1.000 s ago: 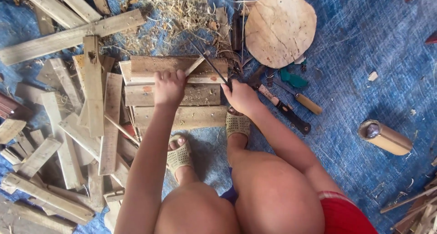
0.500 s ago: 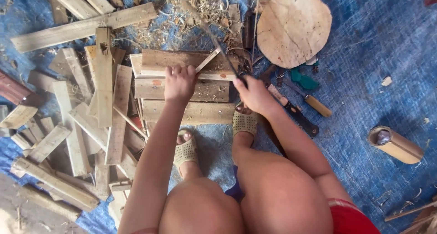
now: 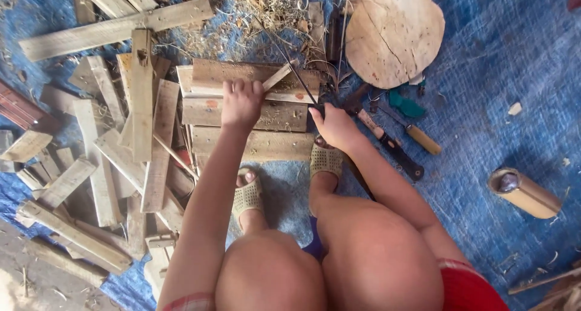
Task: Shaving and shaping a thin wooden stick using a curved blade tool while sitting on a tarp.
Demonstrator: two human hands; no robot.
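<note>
Our left hand (image 3: 241,102) closes its grip on a short wooden stick (image 3: 280,76), holding it slanted against the top of a small stack of planks (image 3: 254,114) that lies on the blue tarp (image 3: 502,62) just ahead of our feet. Our right hand (image 3: 334,127) is clamped on the dark handle of a thin long blade (image 3: 295,75), whose edge runs up and to the left across the stick near its upper end; we cannot tell whether the blade bites into the wood or only rests on it. Our two sandals (image 3: 325,159) sit just below the planks, one beside the other, with our bare knees filling the bottom of the view. To the left of the stack lies a loose heap of wood offcuts (image 3: 109,141), crossing one another at many angles. Above the stack there is a mat of pale shavings (image 3: 266,8). To the upper right stands a round wooden block (image 3: 393,32), and near it, right of our right hand, lie a knife with a dark handle (image 3: 393,147) and a tool with a yellow handle (image 3: 417,135), side by side. Well apart to the right lies a short bamboo tube (image 3: 525,193) on its side.
</note>
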